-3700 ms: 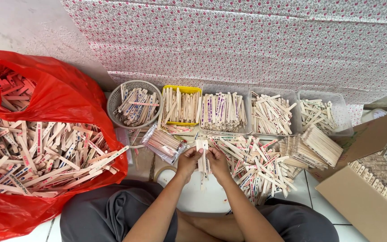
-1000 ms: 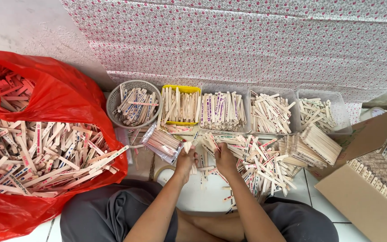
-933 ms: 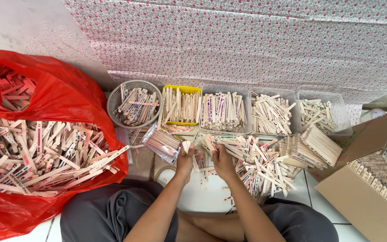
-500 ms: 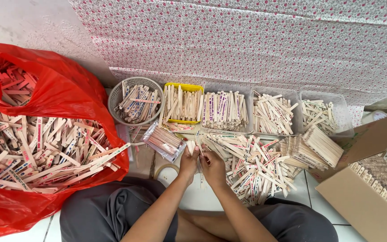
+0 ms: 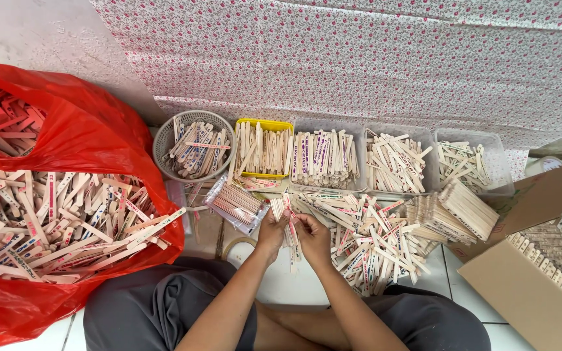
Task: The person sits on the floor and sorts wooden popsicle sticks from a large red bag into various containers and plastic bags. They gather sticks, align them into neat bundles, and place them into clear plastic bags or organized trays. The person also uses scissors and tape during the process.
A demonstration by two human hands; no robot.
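My left hand [image 5: 271, 232] and my right hand [image 5: 315, 235] are close together over the floor, both gripping a small bunch of flat wooden sticks [image 5: 287, 218] with printed ends. The bunch stands roughly upright between my fingers. Just to the right lies a loose heap of the same sticks [image 5: 365, 234]. A clear plastic packet of thin sticks [image 5: 234, 205] lies right beside my left hand.
A red plastic bag [image 5: 92, 136] full of sticks fills the left. Behind stand a round grey basket [image 5: 164, 133], a yellow tray [image 5: 265, 123] and three clear tubs [image 5: 398, 130] of sorted sticks. A cardboard box [image 5: 528, 286] sits right; a tape roll [image 5: 237, 246] lies by my left wrist.
My hands have kept working the bunch of sticks in place, shifting slightly right and back. The fanned sticks are now gathered closer together. The camera dipped a little.
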